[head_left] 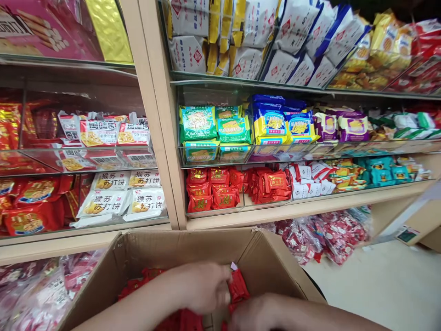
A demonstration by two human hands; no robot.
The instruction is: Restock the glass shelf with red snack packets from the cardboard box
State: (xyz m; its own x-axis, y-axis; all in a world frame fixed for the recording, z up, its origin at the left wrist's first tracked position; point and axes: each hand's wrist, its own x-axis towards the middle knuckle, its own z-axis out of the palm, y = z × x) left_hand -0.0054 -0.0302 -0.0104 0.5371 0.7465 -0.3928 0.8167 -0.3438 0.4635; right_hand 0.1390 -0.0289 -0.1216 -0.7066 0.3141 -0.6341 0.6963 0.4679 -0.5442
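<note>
Left hand (206, 288) and right hand (254, 313) inside box (193, 248), by red packets (238, 286). Fingers blurred; cannot tell whether apart or clamped.

Bright shelf packets (198, 123), blurred right grip (254, 312), stretched edges

Left hand (208, 287) blurred; right hand (253, 312) blurred, bottom edge crops it and cardboard box (193, 248).

Two bare forearms reach in from the lower corners, angled toward each other. The left forearm (148, 301) slants upward to the left hand (208, 286), back uppermost, fingers bent and blurred. The right forearm (306, 312) leads to the right hand (253, 312), lower, blurred, its fingertips unclear.
</note>
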